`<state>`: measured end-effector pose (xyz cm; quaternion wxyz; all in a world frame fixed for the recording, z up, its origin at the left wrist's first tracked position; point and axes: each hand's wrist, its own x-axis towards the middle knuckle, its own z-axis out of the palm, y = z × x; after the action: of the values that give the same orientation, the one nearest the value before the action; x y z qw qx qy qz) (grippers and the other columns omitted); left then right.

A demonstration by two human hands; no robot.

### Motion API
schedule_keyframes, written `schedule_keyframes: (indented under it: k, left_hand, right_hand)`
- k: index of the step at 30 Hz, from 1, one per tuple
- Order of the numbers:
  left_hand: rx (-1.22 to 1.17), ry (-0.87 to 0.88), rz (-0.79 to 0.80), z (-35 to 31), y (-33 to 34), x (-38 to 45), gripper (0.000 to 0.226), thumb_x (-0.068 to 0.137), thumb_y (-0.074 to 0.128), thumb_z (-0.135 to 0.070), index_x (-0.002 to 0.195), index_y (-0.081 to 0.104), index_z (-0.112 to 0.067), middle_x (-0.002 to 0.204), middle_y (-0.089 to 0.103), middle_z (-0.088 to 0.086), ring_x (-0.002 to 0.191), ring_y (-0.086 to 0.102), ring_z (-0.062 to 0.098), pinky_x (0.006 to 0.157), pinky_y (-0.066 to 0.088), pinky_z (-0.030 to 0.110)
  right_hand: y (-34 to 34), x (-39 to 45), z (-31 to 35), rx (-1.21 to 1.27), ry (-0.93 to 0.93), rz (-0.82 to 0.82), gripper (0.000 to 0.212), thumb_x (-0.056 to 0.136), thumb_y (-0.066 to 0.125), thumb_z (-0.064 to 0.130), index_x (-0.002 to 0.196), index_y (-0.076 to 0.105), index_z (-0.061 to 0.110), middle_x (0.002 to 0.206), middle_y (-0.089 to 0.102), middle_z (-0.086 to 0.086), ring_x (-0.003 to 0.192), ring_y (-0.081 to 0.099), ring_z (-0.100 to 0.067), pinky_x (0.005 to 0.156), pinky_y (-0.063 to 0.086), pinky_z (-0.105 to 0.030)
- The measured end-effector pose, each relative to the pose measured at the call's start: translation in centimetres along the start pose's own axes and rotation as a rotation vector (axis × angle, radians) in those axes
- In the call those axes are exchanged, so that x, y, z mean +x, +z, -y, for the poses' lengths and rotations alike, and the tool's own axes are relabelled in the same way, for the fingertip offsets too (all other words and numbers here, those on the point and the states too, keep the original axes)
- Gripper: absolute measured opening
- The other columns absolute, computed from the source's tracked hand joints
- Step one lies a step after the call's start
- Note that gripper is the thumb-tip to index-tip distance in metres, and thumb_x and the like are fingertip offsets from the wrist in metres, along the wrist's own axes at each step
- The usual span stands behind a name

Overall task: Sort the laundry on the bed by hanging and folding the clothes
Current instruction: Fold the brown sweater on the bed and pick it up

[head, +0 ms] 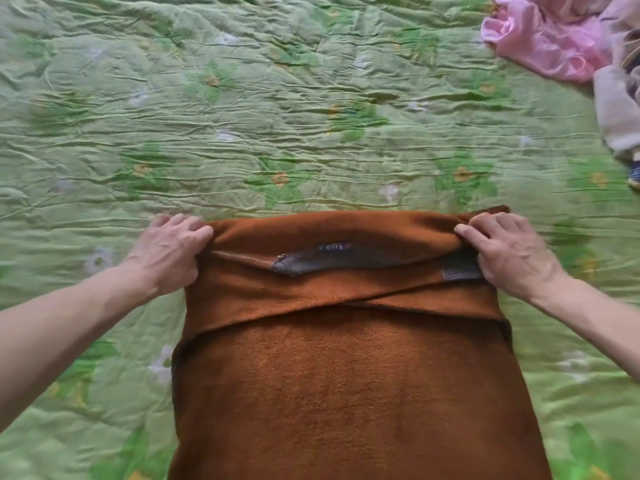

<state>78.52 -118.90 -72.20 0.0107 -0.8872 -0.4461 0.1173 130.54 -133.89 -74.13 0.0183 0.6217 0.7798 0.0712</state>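
A rust-brown fleece garment (346, 382) lies flat on the bed in front of me, its sleeves crossed over its body. A grey ribbed collar with a small dark label (334, 246) shows near its far end. My left hand (169, 251) grips the far left corner of the garment. My right hand (505, 254) grips the far right corner, beside a grey ribbed cuff. Both hands hold the far edge lifted and curled toward me.
The bed is covered by a wrinkled green floral quilt (277, 98). At the far right corner lie a crumpled pink garment (540, 39) and a beige garment (616, 109) with a bit of dark striped cloth beside it.
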Motion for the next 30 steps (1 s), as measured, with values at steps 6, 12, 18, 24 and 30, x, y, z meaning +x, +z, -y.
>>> schedule_keyframes:
  k: [6, 12, 18, 24, 30]
  left_hand:
    - [-0.335, -0.147, -0.258, -4.0, 0.3, 1.8, 0.040, 0.094, 0.039, -0.028, 0.127, 0.054, -0.009, 0.132, 0.056, 0.019, 0.125, 0.050, 0.042, 0.105, 0.043, 0.059]
    - [-0.255, 0.005, -0.002, -7.0, 3.9, 3.2, 0.071, 0.101, 0.009, -0.069, 0.166, -0.002, -0.042, 0.176, 0.002, -0.004, 0.162, -0.007, 0.021, 0.131, 0.001, 0.051]
    - [-0.202, -0.085, -0.060, -7.1, 5.7, 3.6, 0.082, 0.096, 0.017, -0.081, 0.166, -0.001, -0.043, 0.176, 0.003, -0.005, 0.162, -0.007, 0.028, 0.123, -0.001, 0.073]
    - [-0.199, -0.113, -0.090, -7.3, 5.9, 3.2, 0.086, 0.092, 0.018, -0.087, 0.166, 0.001, -0.045, 0.176, 0.007, -0.004, 0.162, -0.006, 0.030, 0.122, -0.002, 0.074]
    - [-0.269, -0.175, -0.147, -10.2, 5.4, -0.8, 0.076, 0.101, 0.025, -0.068, 0.168, 0.014, -0.033, 0.176, 0.009, 0.002, 0.163, 0.003, 0.028, 0.129, 0.004, 0.059]
  right_hand:
    - [-0.9, 4.0, 4.4, 0.199, 0.196, -0.137, 0.040, 0.105, 0.040, 0.029, 0.131, 0.062, 0.007, 0.127, 0.064, -0.016, 0.115, 0.060, -0.038, 0.098, 0.044, -0.051]
    - [2.0, 7.2, 7.2, 0.256, 0.143, 0.332, 0.072, 0.100, 0.009, 0.068, 0.166, 0.005, 0.038, 0.174, 0.001, 0.009, 0.160, -0.005, -0.012, 0.130, 0.000, -0.042]
    - [4.3, 6.9, 6.6, 0.234, 0.221, 0.276, 0.076, 0.099, 0.011, 0.071, 0.166, 0.009, 0.035, 0.174, 0.008, 0.005, 0.161, 0.000, -0.014, 0.130, 0.004, -0.042]
    - [3.7, 6.5, 7.3, 0.210, 0.252, 0.191, 0.077, 0.099, 0.019, 0.069, 0.165, 0.020, 0.032, 0.173, 0.017, 0.002, 0.161, 0.008, -0.020, 0.129, 0.007, -0.049]
    - [2.9, -0.3, 11.4, 0.272, 0.187, 0.088, 0.072, 0.104, 0.027, 0.063, 0.167, 0.012, 0.031, 0.175, 0.005, 0.002, 0.161, 0.003, -0.019, 0.128, 0.008, -0.057]
